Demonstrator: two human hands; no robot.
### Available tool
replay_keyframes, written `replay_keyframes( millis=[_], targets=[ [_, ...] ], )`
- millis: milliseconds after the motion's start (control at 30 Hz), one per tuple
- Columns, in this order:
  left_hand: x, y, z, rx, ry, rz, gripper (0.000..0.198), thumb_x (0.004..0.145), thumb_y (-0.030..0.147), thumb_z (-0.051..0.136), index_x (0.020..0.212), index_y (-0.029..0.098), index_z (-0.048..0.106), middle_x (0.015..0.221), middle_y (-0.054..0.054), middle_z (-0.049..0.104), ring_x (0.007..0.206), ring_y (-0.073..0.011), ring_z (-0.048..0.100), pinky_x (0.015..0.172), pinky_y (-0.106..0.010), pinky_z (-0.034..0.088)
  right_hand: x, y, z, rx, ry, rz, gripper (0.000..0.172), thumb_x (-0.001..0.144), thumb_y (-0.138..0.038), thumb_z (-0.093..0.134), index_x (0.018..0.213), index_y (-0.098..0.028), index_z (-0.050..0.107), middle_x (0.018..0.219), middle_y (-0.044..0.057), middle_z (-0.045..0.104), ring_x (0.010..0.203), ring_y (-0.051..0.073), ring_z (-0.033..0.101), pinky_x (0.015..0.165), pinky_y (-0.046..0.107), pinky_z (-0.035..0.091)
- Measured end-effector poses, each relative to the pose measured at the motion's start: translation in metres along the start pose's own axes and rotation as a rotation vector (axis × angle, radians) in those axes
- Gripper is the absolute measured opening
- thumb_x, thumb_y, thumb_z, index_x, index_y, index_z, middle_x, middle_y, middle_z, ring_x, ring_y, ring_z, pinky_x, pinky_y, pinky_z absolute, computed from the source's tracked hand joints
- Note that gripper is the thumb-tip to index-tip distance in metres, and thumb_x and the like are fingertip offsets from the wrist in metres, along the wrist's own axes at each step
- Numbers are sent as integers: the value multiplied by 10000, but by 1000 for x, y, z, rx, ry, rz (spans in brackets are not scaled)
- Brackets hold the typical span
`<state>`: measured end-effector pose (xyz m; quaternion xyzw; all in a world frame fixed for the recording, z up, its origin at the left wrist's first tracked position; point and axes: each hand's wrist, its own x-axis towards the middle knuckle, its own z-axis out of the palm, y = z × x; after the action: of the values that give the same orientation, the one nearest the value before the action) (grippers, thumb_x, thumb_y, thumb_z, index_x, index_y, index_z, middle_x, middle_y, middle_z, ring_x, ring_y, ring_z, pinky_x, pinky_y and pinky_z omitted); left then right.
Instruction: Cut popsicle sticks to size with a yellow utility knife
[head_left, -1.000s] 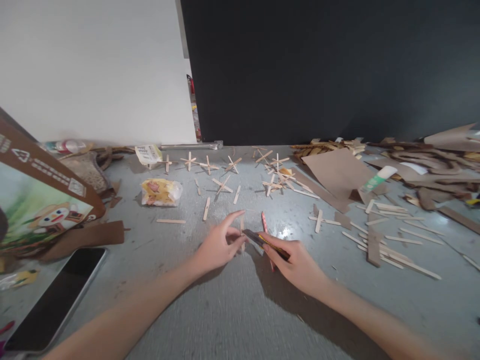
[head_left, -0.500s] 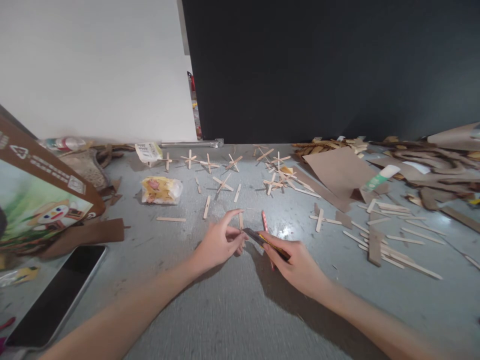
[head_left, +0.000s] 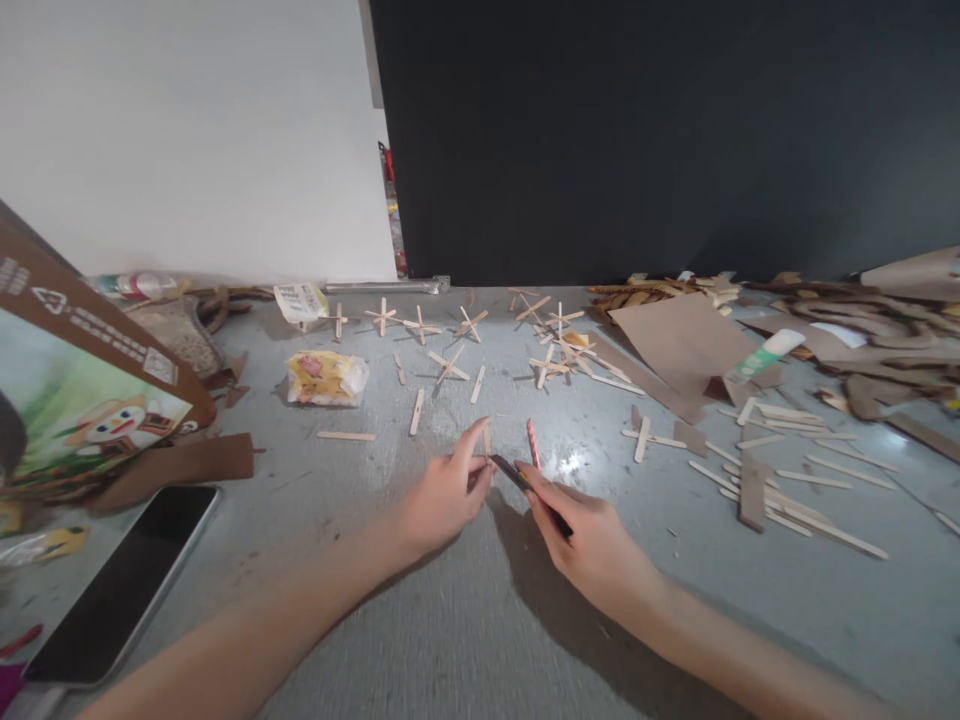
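Observation:
My left hand (head_left: 448, 497) pinches a small wooden craft stick (head_left: 487, 440) upright between its fingers, most of it hidden behind them. In my right hand (head_left: 589, 525) is a dark utility knife (head_left: 516, 474) with a bit of yellow on it. Its tip points left and meets the craft stick at my left fingertips. A red-and-white striped stick (head_left: 533, 443) lies on the table just beyond my right hand, partly covered by it. Farther back, several crosses of joined craft sticks (head_left: 448, 366) stand or lie, with loose sticks (head_left: 417, 412) nearer my hands.
Loose craft sticks (head_left: 832, 531) and cardboard pieces (head_left: 679, 345) lie to the right, with a green-and-white glue stick (head_left: 769, 354). A yellow packet (head_left: 326, 379) sits at mid left. A phone (head_left: 124, 590) and a printed box (head_left: 97, 375) occupy the left side. Panels (head_left: 637, 140) stand behind.
The left fingers have curled in closer round the craft stick. The right hand has turned slightly, so the knife shows less of its yellow side. The view has shifted a little.

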<state>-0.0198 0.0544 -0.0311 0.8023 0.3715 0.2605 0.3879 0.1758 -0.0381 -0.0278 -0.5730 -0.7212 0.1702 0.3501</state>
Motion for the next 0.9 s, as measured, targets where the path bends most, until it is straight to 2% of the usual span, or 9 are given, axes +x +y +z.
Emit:
replay_keyframes(
  millis=[200, 433, 567, 700, 800, 900],
  targets=[
    [0, -1, 2, 80, 5, 11, 588, 1032, 286, 434, 1593, 149, 323, 830, -29, 751, 750, -186, 669, 797, -310, 510, -3, 3, 2, -80, -4, -47, 447, 1059, -274, 402, 1396, -137, 662, 874, 118, 772, 613, 160, 684, 601, 242, 533],
    [2, -1, 1, 32, -10, 32, 588, 1035, 257, 414, 1605, 155, 307, 802, -20, 720, 771, -185, 662, 829, -315, 517, 1, 2, 1, 63, -22, 16, 433, 1049, -288, 432, 1363, -122, 680, 915, 107, 782, 736, 161, 730, 680, 237, 552],
    [2, 0, 0, 44, 4, 49, 577, 1027, 267, 422, 1589, 154, 352, 775, -14, 695, 731, -176, 625, 805, -298, 506, 4, -1, -1, 133, -24, 49, 452, 1039, -332, 439, 1338, -120, 703, 876, 91, 772, 691, 156, 695, 653, 240, 546],
    [2, 2, -2, 6, 8, 19, 571, 1020, 291, 450, 1577, 179, 387, 734, 13, 682, 658, -149, 574, 769, -275, 490, 8, -4, -5, 303, -112, 209, 471, 1028, -421, 466, 1319, -156, 725, 746, 33, 696, 575, 140, 593, 526, 234, 493],
    [3, 0, -2, -79, 10, 15, 583, 1007, 314, 484, 1564, 160, 398, 729, 8, 709, 610, -138, 553, 726, -268, 488, 11, -4, -7, 540, -215, 394, 546, 1007, -531, 502, 1352, -154, 695, 622, -41, 526, 417, 91, 431, 381, 207, 362],
    [5, -2, -2, -159, 15, 8, 590, 1005, 349, 511, 1551, 148, 411, 727, -6, 725, 585, -135, 553, 672, -255, 475, 14, -3, -10, 707, -278, 518, 646, 934, -655, 578, 1331, -155, 675, 613, -78, 460, 345, 58, 340, 315, 194, 274]
  ],
)
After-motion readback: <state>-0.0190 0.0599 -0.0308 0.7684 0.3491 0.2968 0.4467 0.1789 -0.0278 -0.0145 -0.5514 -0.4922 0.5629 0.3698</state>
